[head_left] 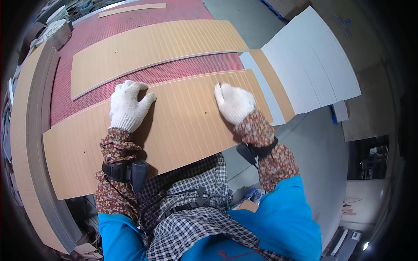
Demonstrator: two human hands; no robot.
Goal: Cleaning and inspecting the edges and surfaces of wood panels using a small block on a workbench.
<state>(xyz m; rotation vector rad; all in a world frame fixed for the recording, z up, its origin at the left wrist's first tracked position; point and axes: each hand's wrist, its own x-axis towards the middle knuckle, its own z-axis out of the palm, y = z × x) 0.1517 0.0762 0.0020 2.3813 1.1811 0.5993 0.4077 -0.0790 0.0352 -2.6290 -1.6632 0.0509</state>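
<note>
A bench covered in red mesh (187,65) fills the upper left, with grey floor (320,143) at the right. The near wood-coloured board (183,126) lies slanted on the bench, its near edge just in front of the person's checked apron (187,230). The gloved left hand (129,105) lies across its far edge, thumb apart from the fingers. The gloved right hand (235,103) is at the board's right part, inside the far edge, fingers drawn together; blur hides whether they pinch anything.

Beyond that far edge, a strip of mesh separates it from a second board (156,48). At the left end, a stack of boards (32,143) stands close; at the right end are a brown strip (273,85) and a large white sheet (311,61). A thin strip (132,10) lies near the bench's far side.

Red marking (237,255) shows on the blue clothing (278,217), too partial to read.
</note>
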